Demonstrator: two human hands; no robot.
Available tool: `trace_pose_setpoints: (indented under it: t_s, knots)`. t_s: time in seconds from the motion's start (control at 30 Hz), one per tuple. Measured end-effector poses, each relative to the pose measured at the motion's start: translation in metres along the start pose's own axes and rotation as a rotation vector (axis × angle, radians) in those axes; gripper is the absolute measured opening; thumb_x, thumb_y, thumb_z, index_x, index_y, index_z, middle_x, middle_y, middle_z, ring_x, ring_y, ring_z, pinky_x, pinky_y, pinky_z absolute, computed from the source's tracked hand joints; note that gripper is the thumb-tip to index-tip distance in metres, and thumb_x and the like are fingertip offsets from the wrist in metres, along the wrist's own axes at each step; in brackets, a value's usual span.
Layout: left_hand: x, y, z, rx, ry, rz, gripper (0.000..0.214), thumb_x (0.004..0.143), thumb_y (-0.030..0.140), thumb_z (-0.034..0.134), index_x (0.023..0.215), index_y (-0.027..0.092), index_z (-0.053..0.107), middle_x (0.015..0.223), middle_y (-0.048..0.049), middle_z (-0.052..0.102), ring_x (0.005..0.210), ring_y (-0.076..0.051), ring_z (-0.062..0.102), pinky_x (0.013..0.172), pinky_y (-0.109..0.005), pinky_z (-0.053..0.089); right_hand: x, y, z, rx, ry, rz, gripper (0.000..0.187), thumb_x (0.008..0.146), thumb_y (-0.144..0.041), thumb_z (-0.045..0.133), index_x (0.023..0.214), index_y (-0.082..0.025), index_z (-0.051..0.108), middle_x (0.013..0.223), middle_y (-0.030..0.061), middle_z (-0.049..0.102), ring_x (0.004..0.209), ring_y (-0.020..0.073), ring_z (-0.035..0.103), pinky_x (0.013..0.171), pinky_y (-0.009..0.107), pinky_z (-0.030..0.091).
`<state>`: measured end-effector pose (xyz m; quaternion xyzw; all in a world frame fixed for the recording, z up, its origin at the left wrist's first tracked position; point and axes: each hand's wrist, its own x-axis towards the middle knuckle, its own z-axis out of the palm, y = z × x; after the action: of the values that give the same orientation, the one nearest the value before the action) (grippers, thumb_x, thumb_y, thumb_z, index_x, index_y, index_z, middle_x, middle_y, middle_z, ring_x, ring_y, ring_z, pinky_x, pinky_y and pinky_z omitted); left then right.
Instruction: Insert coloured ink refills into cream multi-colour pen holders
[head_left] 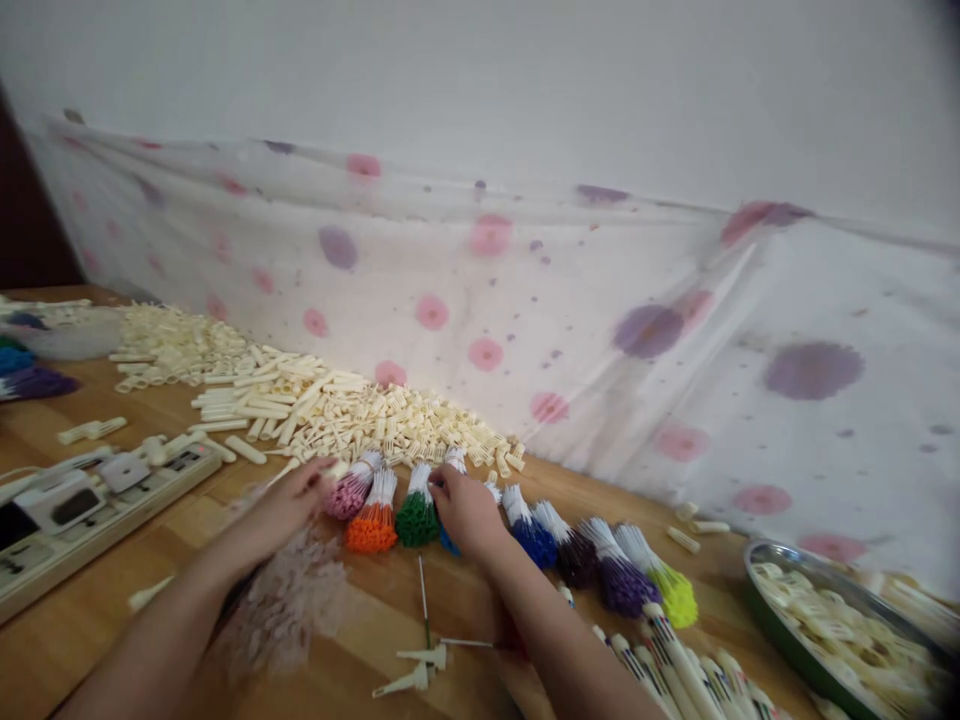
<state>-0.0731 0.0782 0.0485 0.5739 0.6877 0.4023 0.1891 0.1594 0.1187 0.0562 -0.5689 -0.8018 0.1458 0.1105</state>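
Observation:
Bundles of thin white pen refills with coloured ends lie in a row on the wooden table. My left hand (300, 495) is at the left end, beside the pink bundle (349, 494). Its fingers are bent together by a small pale piece, blurred. My right hand (469, 510) pinches at the white tips between the green bundle (417, 518) and a light blue bundle mostly hidden behind it; what the fingertips hold is unclear. Between my hands sits the orange bundle (371, 525). Nearer me, two loose refills (423, 590) lie by cream plastic parts (416, 668).
A long heap of cream plastic parts (360, 410) runs along the sheet-covered wall. At left is a power strip (112, 510). Assembled-looking pens (675, 660) lie front right, near a metal-rimmed bowl (757, 590) of pale parts. Clear small pieces (289, 600) are piled under my left forearm.

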Motion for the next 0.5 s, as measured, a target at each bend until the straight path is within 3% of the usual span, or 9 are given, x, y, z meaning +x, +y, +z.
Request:
trace_pose_setpoints:
  t_s: [0.07,0.17,0.33,0.5]
  knots:
    - [-0.007,0.0,0.005,0.001,-0.12,0.053,0.024,0.078,0.033,0.056,0.095,0.022,0.069,0.102,-0.0021,0.073,0.101,-0.025,0.064,0.087,-0.032,0.049,0.033,-0.011,0.002,-0.029,-0.01,0.015,0.024,0.09,-0.031,0.052,0.109,-0.016,0.056,0.109,0.0066,0.059,0.091,0.0186,0.06,0.078,0.039,0.05]
    - [-0.004,-0.004,-0.005,0.033,-0.207,0.097,0.029,0.076,0.041,0.054,0.094,0.024,0.07,0.1,-0.0014,0.075,0.098,-0.025,0.066,0.087,-0.032,0.049,0.074,-0.027,0.006,-0.062,-0.023,0.026,0.027,0.09,-0.031,0.052,0.113,-0.017,0.054,0.113,0.0072,0.057,0.093,0.0193,0.059,0.079,0.039,0.05]
    - [0.008,-0.019,-0.032,0.106,-0.169,0.107,0.036,0.08,0.047,0.047,0.101,0.023,0.065,0.108,-0.0049,0.072,0.106,-0.027,0.061,0.093,-0.036,0.044,0.122,-0.055,0.021,-0.093,-0.011,0.005,0.028,0.09,-0.03,0.053,0.114,-0.016,0.053,0.114,0.0075,0.056,0.094,0.0201,0.059,0.079,0.04,0.05]
    - [0.009,-0.03,-0.035,0.164,-0.148,0.113,0.034,0.084,0.045,0.043,0.104,0.024,0.062,0.111,-0.0055,0.07,0.108,-0.026,0.061,0.092,-0.035,0.045,0.152,-0.078,0.043,-0.136,0.006,0.017,0.03,0.089,-0.03,0.054,0.116,-0.016,0.052,0.116,0.0079,0.055,0.096,0.0209,0.058,0.08,0.041,0.05]
